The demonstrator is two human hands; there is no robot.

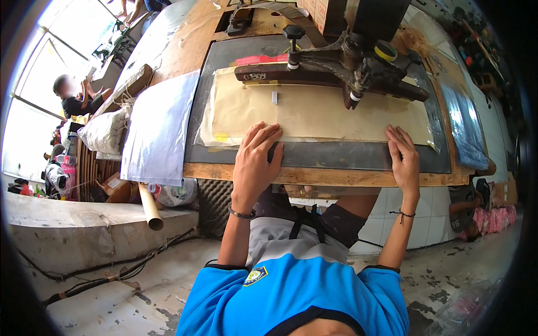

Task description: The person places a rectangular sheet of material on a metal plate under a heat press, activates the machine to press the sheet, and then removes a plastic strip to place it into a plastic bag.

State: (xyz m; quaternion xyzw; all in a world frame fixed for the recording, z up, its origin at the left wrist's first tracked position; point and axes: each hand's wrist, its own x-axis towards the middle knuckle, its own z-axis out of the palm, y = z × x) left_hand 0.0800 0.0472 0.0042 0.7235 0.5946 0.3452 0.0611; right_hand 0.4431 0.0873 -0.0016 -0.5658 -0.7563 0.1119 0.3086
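A long cream-coloured sheet (330, 120) lies across the dark grey work surface (336, 155), with clear plastic showing around its edges. My left hand (259, 150) rests flat near the sheet's front edge, left of its middle, fingers stretched out. Toward the right end, my right hand (403, 151) lies on the same front edge with its fingers extended. Neither hand grips anything. A small pale rectangular piece (274, 97) sits on the sheet beyond my left fingertips. Over the sheet's far side stands a dark bar (314, 77) on a metal clamp arm with black knobs.
Clear plastic sheets (159, 126) hang over the table's left side, and a bluish plastic stack (462, 126) lies at the right. A wooden rail (336, 177) forms the table's front edge. A roll of tape (385, 51) sits on the clamp. Another person (81, 98) sits far left.
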